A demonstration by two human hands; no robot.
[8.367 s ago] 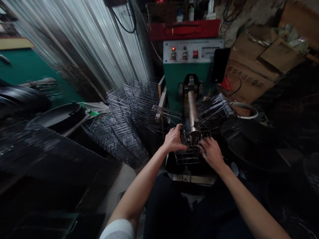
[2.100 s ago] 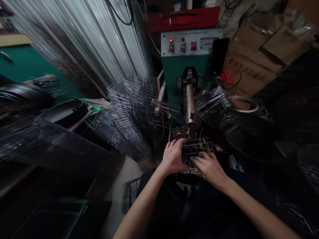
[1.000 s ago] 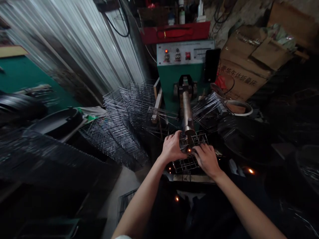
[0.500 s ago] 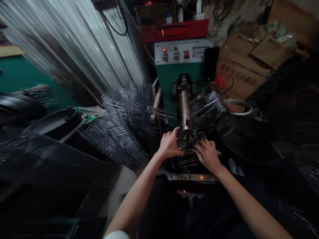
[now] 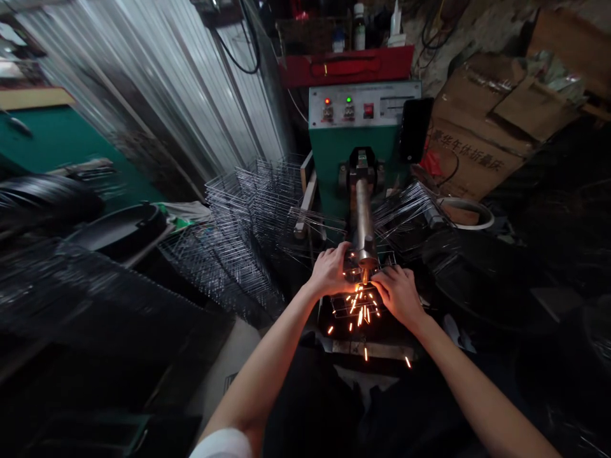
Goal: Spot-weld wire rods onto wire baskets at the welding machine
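A green spot-welding machine [image 5: 341, 159] faces me, its metal electrode arm [image 5: 363, 210] reaching toward my lap. Under the arm's tip sits a small wire rack [image 5: 353, 306]. My left hand [image 5: 331, 271] grips the rack's left side with curled fingers. My right hand [image 5: 400, 294] presses on its right side, fingers closed over the wires. Orange sparks [image 5: 361, 312] spray down from the contact point between my hands. On the control panel [image 5: 365, 105] a red lamp and a green lamp are lit.
Stacks of finished wire racks [image 5: 248, 210] lean to the left of the machine. Loose wire rods [image 5: 405, 207] fan out on the right. Cardboard boxes [image 5: 482, 140] stand at the back right. A corrugated metal wall [image 5: 157, 89] rises on the left, with dark pans [image 5: 117, 222] below it.
Sparks now burst from under the electrode tip, which has come down onto the rack. A green lamp has lit on the panel. Both hands stay on the rack.
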